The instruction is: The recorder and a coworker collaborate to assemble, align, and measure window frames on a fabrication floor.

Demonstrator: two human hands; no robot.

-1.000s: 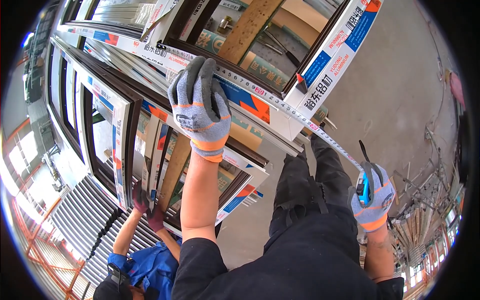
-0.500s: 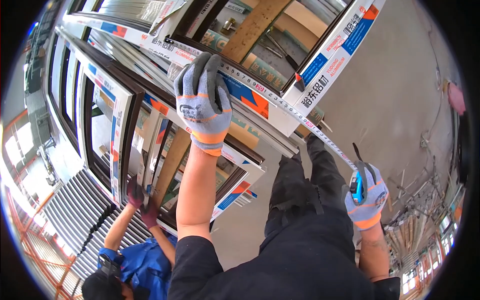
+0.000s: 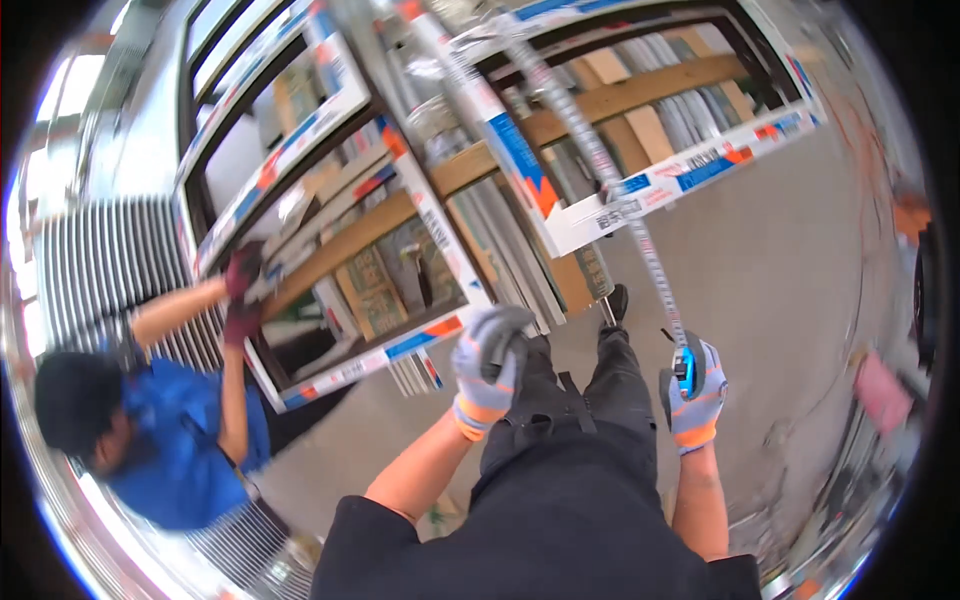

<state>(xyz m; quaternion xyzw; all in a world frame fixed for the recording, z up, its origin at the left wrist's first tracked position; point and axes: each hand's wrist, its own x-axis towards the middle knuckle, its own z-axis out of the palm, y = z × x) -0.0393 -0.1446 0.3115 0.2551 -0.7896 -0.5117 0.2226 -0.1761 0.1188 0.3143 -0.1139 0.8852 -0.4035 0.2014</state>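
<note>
My right hand (image 3: 702, 400), in a grey and orange glove, grips a blue tape measure (image 3: 685, 370) in front of my right thigh. From it the blurred tape blade (image 3: 653, 268) runs up and away across the corner of a window frame (image 3: 580, 228) wrapped in white, blue and orange film. My left hand (image 3: 487, 362), gloved alike, is off the frame, over my left thigh. Its fingers look loosely curled, with nothing visible in them. Closest to that hand is the corner of a second wrapped frame (image 3: 430, 335) on the left.
A co-worker (image 3: 185, 430) in blue, with dark red gloves, has both hands on the left frame. Wooden boards (image 3: 650, 88) and cartons show through the frames. Ribbed metal profiles (image 3: 110, 260) lie at far left; a pink object (image 3: 882, 392) is on the floor (image 3: 780, 270) at right.
My left hand has come off the frame and tape blade, back toward my body. The right hand still grips the tape measure. My view has shifted, showing more of the co-worker.
</note>
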